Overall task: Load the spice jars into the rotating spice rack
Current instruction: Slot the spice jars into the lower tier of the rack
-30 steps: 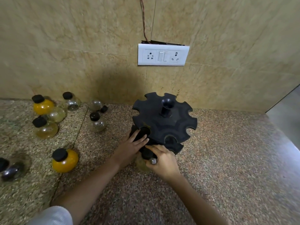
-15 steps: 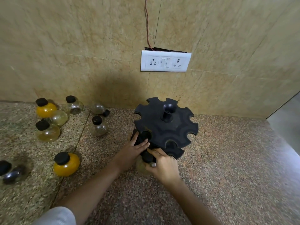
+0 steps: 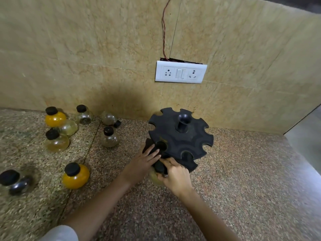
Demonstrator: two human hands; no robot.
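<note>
A black rotating spice rack (image 3: 180, 136) with notched slots stands on the granite counter near the wall. My right hand (image 3: 175, 176) grips a round, yellowish jar with a black cap (image 3: 159, 166) at the rack's lower tier, front left. My left hand (image 3: 144, 161) rests flat against the rack's lower edge, fingers touching beside the jar's cap. One black cap (image 3: 160, 145) sits in an upper slot. Loose jars stand at the left: an orange one (image 3: 75, 176), a clear one (image 3: 109, 139) and an orange one at the back (image 3: 54, 118).
More round jars are grouped on the left of the counter (image 3: 243, 180): a pale yellow one (image 3: 56, 140), a dark one (image 3: 13, 182), a clear one (image 3: 83, 114) and one lying on its side (image 3: 109, 118). A white socket plate (image 3: 180, 73) is on the wall.
The camera has tilted up slightly. Both hands stay at the rack's lower front, with the right hand pressing the jar a little closer in.
</note>
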